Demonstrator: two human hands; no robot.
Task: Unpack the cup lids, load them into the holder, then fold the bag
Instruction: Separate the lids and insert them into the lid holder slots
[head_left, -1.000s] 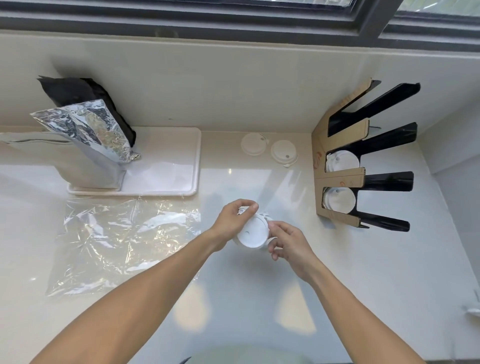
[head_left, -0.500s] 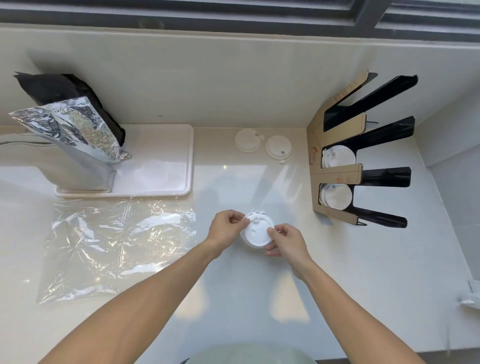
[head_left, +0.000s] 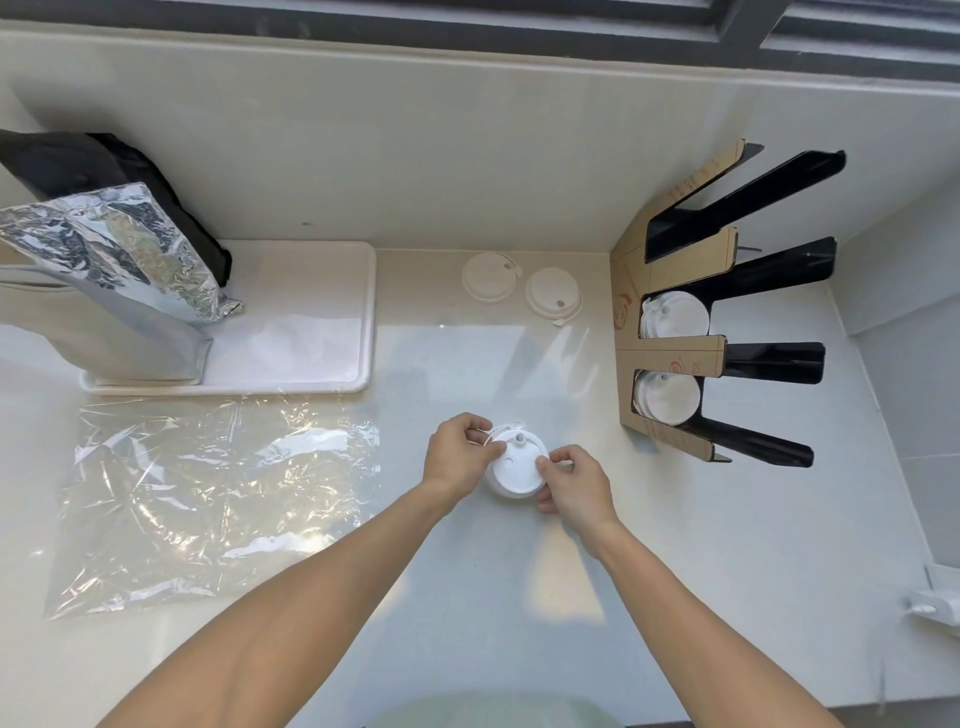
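A short stack of white cup lids (head_left: 517, 465) sits at the middle of the counter. My left hand (head_left: 457, 457) pinches its left rim and my right hand (head_left: 574, 486) pinches its right rim. A clear plastic bag (head_left: 208, 499) lies flat and crumpled to the left. The holder (head_left: 675, 353), cardboard with black slots, stands at the right wall; white lids (head_left: 675, 317) fill one middle slot and more lids (head_left: 667, 397) fill the slot below it. Two single lids (head_left: 488, 278) (head_left: 551, 292) lie near the back wall.
A white tray (head_left: 311, 332) at the back left carries a silver foil pouch (head_left: 119, 254) and a black bag (head_left: 104, 171). A small white object (head_left: 935, 605) sits at the right edge. The wall and window frame close off the back.
The lid stack has settled flat on the counter with its top facing up. Both hands shifted from cupping it to pinching its rims. The view tilted slightly down.
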